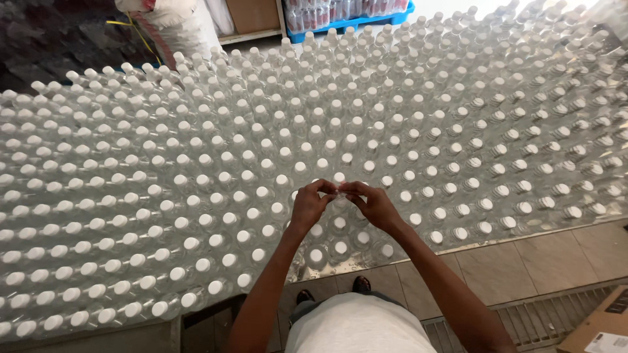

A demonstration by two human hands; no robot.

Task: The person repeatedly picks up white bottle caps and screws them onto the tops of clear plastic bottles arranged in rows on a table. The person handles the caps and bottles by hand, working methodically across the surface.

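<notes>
I am pinching a small clear plastic seal (339, 192) between both hands, my left hand (310, 204) and right hand (374, 205) closed on it. I am holding it just above the white-capped clear bottles (196, 196) crowding the metal table (556, 229).

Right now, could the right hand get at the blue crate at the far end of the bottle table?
Probably not: the right hand works near the table's close edge, and the blue crate lies beyond the whole field of capped bottles.

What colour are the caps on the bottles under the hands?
White caps on clear bottles; the head view shows it.

Bare forearms, white top (356, 327), perhaps dark shoes (361, 284)
</notes>
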